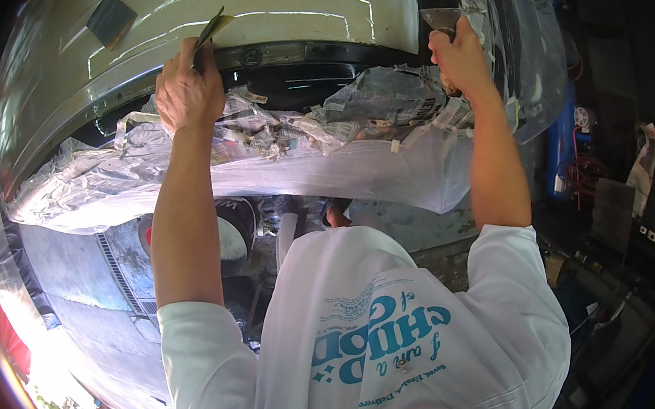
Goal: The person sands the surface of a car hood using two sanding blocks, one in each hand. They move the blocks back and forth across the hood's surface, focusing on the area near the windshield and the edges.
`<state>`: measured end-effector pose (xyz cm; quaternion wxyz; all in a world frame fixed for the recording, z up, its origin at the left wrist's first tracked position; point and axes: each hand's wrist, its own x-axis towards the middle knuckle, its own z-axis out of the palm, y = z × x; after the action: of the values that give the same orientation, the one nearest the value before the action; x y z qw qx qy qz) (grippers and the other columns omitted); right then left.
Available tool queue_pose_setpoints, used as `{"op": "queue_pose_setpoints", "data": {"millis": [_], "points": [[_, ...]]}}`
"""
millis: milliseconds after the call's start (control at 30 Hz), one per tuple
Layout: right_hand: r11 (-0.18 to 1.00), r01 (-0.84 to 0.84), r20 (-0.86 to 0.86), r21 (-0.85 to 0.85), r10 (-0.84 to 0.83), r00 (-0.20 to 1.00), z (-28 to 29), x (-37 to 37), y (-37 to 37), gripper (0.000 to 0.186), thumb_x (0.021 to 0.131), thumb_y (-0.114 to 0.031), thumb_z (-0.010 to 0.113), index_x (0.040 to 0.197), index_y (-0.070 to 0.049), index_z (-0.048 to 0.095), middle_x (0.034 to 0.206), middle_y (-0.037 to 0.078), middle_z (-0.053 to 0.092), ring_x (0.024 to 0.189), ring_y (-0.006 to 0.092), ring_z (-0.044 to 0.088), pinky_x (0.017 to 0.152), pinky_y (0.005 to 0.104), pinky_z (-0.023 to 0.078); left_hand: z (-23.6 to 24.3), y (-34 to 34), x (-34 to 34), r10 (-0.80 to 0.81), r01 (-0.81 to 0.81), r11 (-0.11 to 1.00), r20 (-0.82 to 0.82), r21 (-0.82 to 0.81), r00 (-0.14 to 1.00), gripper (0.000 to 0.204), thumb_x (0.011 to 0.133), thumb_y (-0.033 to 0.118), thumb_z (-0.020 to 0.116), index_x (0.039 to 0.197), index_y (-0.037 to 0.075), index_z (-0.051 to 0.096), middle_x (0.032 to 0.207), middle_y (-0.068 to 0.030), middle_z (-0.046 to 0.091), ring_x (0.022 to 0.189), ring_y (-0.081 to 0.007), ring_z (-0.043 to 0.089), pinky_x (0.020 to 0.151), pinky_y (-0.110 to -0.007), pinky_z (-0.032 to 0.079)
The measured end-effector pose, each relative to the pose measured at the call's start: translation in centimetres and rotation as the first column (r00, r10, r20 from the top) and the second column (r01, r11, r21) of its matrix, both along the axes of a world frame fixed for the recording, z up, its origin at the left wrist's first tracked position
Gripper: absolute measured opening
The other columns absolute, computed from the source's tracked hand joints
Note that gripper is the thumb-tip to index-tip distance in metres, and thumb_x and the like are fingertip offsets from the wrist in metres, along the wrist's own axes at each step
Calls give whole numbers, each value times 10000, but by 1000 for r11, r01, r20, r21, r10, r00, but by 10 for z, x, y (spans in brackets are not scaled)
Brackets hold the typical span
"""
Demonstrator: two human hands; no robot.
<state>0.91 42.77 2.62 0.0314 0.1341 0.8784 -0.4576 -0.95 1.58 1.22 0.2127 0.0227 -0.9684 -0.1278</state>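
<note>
My left hand (189,92) is at the near edge of a glossy cream car panel (278,24). Its fingers are closed on a folded piece of sandpaper (211,28), dark on one side and tan on the other. Farther left on the panel lies a dark square sheet (111,22), which looks like more sandpaper. At the panel's right corner, my right hand (459,56) is wrapped round the handle of a scraper. The wide flat blade of the scraper (439,17) points away from me; part of its handle is hidden by my fingers.
Crumpled masking newspaper (388,92) and clear plastic sheeting (340,168) cover the car below the panel. A dark trim strip (297,52) runs along the panel's edge. On the floor at left are a grey sheet (72,253) and a round container (232,237). Red cable (585,176) hangs at right.
</note>
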Motion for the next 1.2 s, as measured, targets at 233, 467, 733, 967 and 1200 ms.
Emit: {"op": "queue_pose_setpoints", "data": {"millis": [233,467,733,967,1200], "points": [[950,-36,185,-309,97,978,-11,19,-4,324,1120,-346,587,1251,-50,577,782,24,634,648,109,603,580,294,500,-4,1,-3,1,-1,1000,-36,-4,999,184,1031,353,668,1135,202,677,895,-154,721,861,-424,702,761,-520,539],[892,-401,202,208,362,910,-20,-14,1,518,1024,-472,697,1179,22,677,668,113,643,616,203,676,624,382,537,-9,-2,-3,-6,9,1000,-84,28,996,189,1042,379,653,1117,213,707,882,-161,712,852,-433,699,744,-527,536],[853,-464,101,240,453,886,-7,-16,-8,510,1016,-410,719,1195,66,683,712,203,701,632,283,714,667,404,543,-13,-4,-3,-15,20,998,-102,51,995,233,1051,392,643,1184,219,725,922,-160,727,884,-434,700,771,-529,530],[839,-510,287,188,450,846,7,-29,-24,559,1020,-415,713,1294,69,659,758,242,708,706,306,737,715,447,554,-10,-4,-3,-22,26,998,-66,51,998,264,1063,378,625,1234,202,723,951,-169,735,909,-442,698,784,-540,528],[811,-509,218,289,462,860,0,-31,-28,509,1025,-410,698,1236,52,671,757,218,722,759,324,761,757,467,562,-10,-4,-5,-69,78,994,-118,74,991,252,1073,362,604,1228,199,718,930,-176,724,881,-449,690,766,-547,524]]}}
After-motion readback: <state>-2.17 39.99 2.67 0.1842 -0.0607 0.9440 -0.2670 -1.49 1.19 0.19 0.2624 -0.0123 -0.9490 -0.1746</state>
